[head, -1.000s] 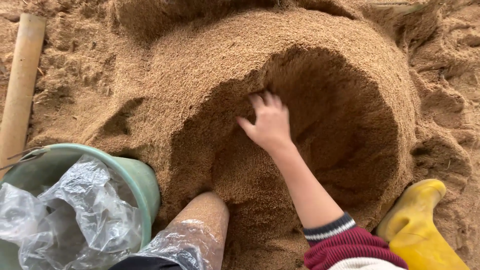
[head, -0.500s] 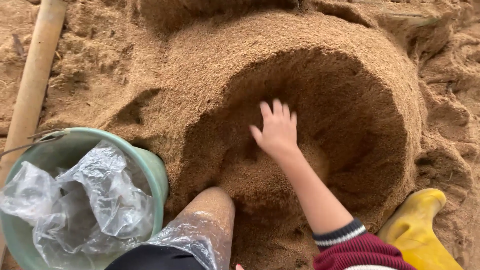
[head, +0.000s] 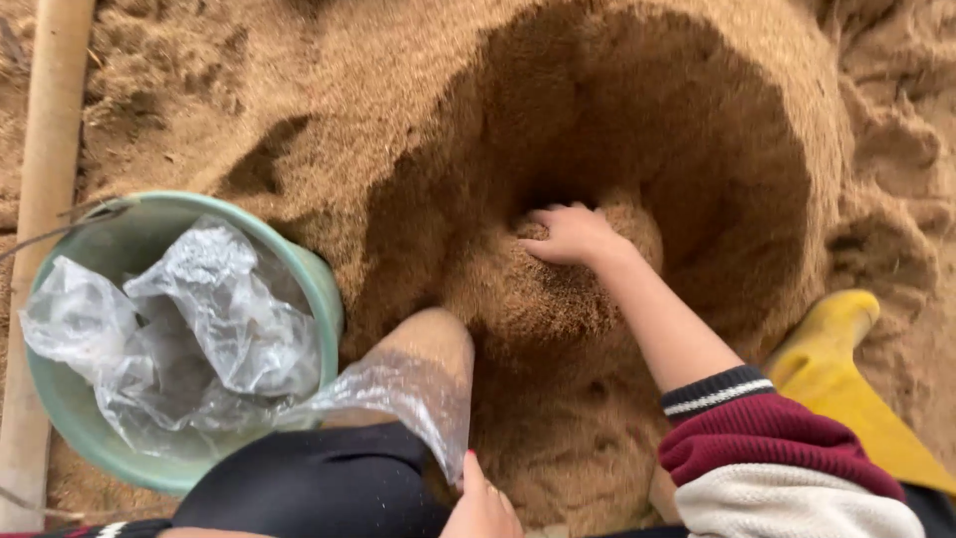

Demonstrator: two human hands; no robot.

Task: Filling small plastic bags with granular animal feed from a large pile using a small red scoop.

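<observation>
In the hollow scooped into the big heap of sandy grain, a small loose mound lay straight ahead of the person, and the right hand rested palm-down on its far crest, fingers curled into the grain and gripping nothing solid. The forearm ran from the striped cuff at lower right up and leftward, so the mound sat just under and nearer than the fingers. The left hand showed only partly at the bottom edge, pinching the edge of a clear plastic bag that draped over the knee (how tightly, I could not tell). It was well apart from the mound; the right hand was much the nearer. Left of the knee stood one green bucket, lined with more crumpled clear plastic. One pale wooden pole lay along the far left, running away from the person. One yellow boot showed at right.
</observation>
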